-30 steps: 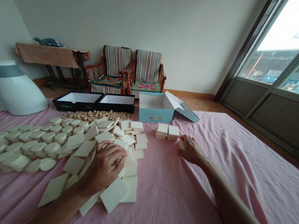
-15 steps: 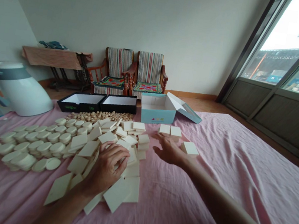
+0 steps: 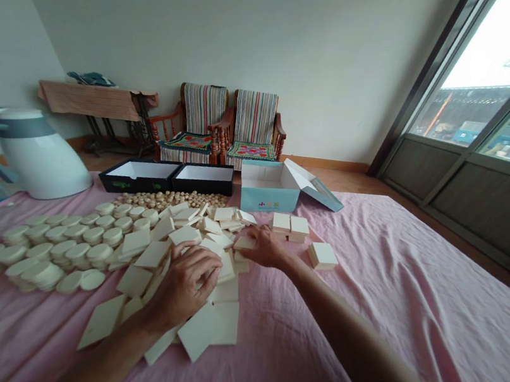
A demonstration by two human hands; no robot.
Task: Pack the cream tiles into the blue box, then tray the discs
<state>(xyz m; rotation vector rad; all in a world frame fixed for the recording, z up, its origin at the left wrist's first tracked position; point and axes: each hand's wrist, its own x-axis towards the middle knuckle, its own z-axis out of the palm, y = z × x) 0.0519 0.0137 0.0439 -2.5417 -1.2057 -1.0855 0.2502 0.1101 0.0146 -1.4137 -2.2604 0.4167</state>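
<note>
On pink cloth (image 3: 362, 309), both hands (image 3: 184, 282) clamped on smooth cream square tiles (image 3: 209, 241).

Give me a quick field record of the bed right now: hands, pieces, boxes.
left hand: resting on the loose pile of square tiles
right hand: fingers on a tile at the pile's right edge
sorted squares: two small stacks, one separate stack
round pieces: stacked in rows, left
beads: heap before the black boxes
blue box: open
surface: pink sheet
</note>
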